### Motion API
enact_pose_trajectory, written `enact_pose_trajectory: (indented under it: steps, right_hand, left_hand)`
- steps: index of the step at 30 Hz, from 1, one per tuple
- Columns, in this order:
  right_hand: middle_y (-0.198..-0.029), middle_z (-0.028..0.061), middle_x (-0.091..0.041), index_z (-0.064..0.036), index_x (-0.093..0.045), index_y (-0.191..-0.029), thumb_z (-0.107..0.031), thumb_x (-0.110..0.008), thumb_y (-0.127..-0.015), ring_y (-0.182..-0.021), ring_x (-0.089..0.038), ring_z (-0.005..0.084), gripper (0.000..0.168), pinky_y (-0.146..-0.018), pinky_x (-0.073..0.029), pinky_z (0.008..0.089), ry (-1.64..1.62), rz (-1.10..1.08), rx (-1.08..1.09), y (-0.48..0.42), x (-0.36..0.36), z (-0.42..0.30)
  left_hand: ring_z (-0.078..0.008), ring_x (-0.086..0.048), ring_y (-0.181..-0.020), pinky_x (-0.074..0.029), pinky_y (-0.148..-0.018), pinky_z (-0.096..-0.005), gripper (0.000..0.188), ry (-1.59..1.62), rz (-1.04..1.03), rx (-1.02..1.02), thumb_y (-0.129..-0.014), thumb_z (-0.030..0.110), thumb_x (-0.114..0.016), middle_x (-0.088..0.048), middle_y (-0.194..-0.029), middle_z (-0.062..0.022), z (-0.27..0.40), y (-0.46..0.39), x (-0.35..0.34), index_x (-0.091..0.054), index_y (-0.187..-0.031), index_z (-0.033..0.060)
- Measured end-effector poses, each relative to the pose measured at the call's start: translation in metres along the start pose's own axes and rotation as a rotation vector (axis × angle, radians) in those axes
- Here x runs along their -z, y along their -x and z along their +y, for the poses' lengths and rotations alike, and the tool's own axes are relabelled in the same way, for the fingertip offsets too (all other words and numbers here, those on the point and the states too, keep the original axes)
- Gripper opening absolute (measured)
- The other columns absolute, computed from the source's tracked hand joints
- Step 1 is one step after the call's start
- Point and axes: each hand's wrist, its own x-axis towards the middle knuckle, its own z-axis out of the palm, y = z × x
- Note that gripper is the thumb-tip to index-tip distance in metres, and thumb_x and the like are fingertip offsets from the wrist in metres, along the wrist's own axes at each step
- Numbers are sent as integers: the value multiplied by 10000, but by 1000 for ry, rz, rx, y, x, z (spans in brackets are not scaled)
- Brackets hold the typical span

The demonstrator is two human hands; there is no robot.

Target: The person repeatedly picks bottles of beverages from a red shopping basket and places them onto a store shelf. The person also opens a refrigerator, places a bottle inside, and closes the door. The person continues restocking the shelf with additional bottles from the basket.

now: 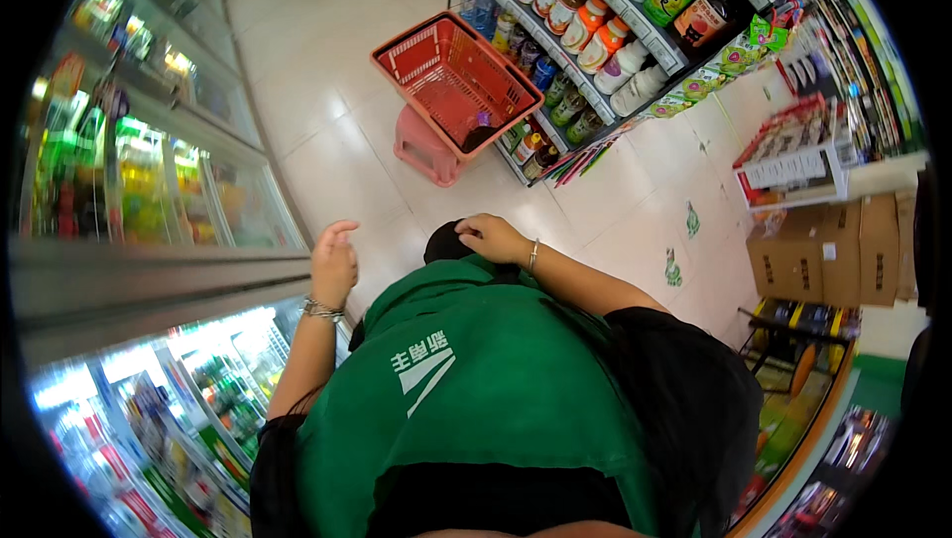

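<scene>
My left hand (335,264) is raised beside the frame of the glass-door drinks cooler (290,259), with fingers loosely bent and nothing visible in it. A metal bracelet circles that wrist. My right hand (494,238) is in front of my green apron (513,367), its bent fingertips against or just above something dark, perhaps clothing; whether it grips anything is hidden. Ahead, an orange-red plastic shopping basket (446,66) sits on a pink plastic stool (424,147). A small purple and dark item (480,133) lies in the basket's near corner.
A shelf rack (587,40) of bottled drinks stands close behind the basket, with hanging packets (714,80) along its end. Cooler doors (149,173) line the left side. Cardboard boxes (825,252) are stacked at right. Green footprint stickers (673,268) mark the tiled floor.
</scene>
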Motion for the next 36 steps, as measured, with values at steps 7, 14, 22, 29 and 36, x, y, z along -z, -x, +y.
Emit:
enact_pose_trajectory:
  steps: [7, 14, 22, 29, 36]
  right_hand:
    - [-846, 170, -626, -20, -615, -903, -205, -543, -773, -813, -595, 303, 238, -750, -469, 384, 273, -4, -321, -43, 20, 108]
    - [-817, 196, -628, 11, -615, -883, -252, -567, -741, -792, -605, 345, 303, -728, -476, 394, 582, -508, -512, -154, 58, 189]
    - [-913, 199, -593, -26, -583, -882, -210, -469, -801, -875, -565, 351, 231, -770, -443, 430, 284, 16, -304, -329, 99, 132]
    - [-866, 207, -604, -43, -615, -888, -235, -461, -798, -814, -583, 362, 263, -733, -460, 439, 250, 89, -555, -371, 52, 139]
    - [-868, 169, -633, -41, -643, -888, -253, -543, -771, -834, -606, 318, 261, -745, -478, 378, -287, 600, -880, -389, -10, 110]
  left_hand:
    - [-49, -373, -496, -304, -414, -188, 250, -195, -453, -185, -891, 63, -354, -521, -761, -18, 57, -139, -40, -484, -1105, 66]
    - [-55, -382, -458, -315, -384, -190, 461, -240, -319, -89, -682, -123, -253, -530, -898, -64, 126, -264, 8, -453, -1050, 70]
    - [-36, -289, -330, -231, -283, -196, 333, -108, -353, 229, -771, -49, -305, -542, -843, -62, 174, -391, 34, -450, -1045, 73]
    - [-129, -557, -668, -448, -622, -272, 204, -995, -957, -2, -854, 133, -446, -600, -733, -50, 215, -530, 24, -592, -937, 18]
    - [-118, -569, -805, -448, -745, -258, 207, -849, -1172, -232, -883, 169, -478, -619, -829, -51, 253, -638, -22, -597, -923, 5]
